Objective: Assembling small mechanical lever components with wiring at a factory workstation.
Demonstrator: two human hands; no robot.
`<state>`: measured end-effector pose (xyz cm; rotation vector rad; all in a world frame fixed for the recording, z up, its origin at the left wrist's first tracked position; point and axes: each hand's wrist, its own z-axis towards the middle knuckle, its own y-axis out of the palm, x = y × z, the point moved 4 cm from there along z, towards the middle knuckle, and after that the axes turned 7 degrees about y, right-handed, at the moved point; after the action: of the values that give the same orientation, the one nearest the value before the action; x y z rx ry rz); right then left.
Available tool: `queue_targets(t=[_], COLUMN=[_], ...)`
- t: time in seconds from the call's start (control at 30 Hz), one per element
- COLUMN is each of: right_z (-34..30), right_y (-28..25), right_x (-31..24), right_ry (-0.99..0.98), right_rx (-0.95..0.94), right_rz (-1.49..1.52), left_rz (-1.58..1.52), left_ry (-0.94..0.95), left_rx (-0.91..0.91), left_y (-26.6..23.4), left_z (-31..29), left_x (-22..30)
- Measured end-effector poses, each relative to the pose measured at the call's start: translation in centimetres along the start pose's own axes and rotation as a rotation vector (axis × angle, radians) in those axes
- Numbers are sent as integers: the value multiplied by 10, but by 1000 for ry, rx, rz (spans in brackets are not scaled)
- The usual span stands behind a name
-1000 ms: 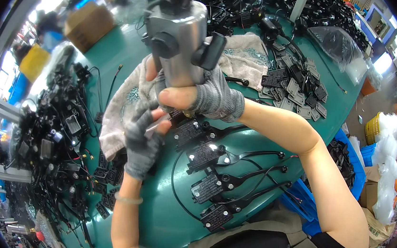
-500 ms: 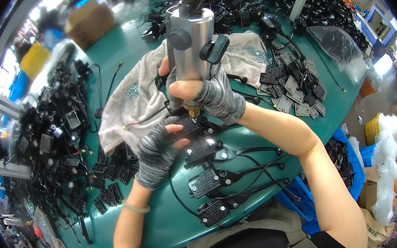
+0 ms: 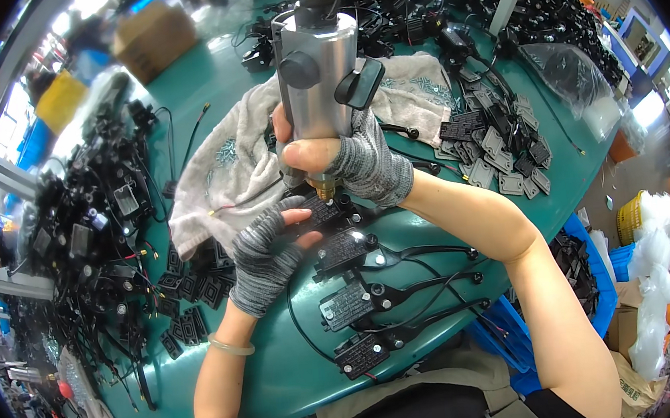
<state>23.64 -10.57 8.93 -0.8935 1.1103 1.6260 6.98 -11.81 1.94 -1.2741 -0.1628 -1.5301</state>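
My right hand point(image 3: 367, 161), in a grey fingerless glove, is wrapped round a silver power screwdriver point(image 3: 312, 74) that hangs upright from above. Its brass-coloured nose point(image 3: 323, 186) points down onto the dark cover of a black brake lever assembly point(image 3: 321, 210). My left hand point(image 3: 263, 256), gloved the same way, grips that assembly from the left, forefinger and thumb at its cover. The palm side and remaining fingers are hidden. Nearer to me, three similar brake lever assemblies point(image 3: 348, 306) lie in a column, levers pointing right, with bright screw heads on their covers.
A pale towel point(image 3: 210, 172) with small loose screws lies behind my hands. Grey and black cover plates point(image 3: 499, 153) are heaped at right. Black cabled parts point(image 3: 87, 233) crowd the left side, beside square gaskets point(image 3: 189, 328). A blue bin point(image 3: 592, 281) stands at the table's right edge.
The screwdriver has shifted slightly left with my right hand. A bright tip seen below its nose earlier is no longer visible. My left hand has barely moved.
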Motion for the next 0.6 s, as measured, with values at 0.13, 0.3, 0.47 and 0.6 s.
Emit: queue_targets(t=[0.13, 0.3, 0.47, 0.6], right_z=[-1, -3, 0, 1], right_y=[7, 18, 30, 32], right_x=[1, -1, 8, 11], right_ry=[-31, -6, 126, 60], right_rx=[4, 0, -53, -39], right_rz=[-50, 2, 99, 133], left_rz=[-41, -86, -191, -172], left_ry=[71, -45, -107, -65], left_rx=[23, 79, 120, 93], left_y=[2, 5, 8, 9], left_z=[1, -4, -12, -10], left_x=[2, -7, -28, -25])
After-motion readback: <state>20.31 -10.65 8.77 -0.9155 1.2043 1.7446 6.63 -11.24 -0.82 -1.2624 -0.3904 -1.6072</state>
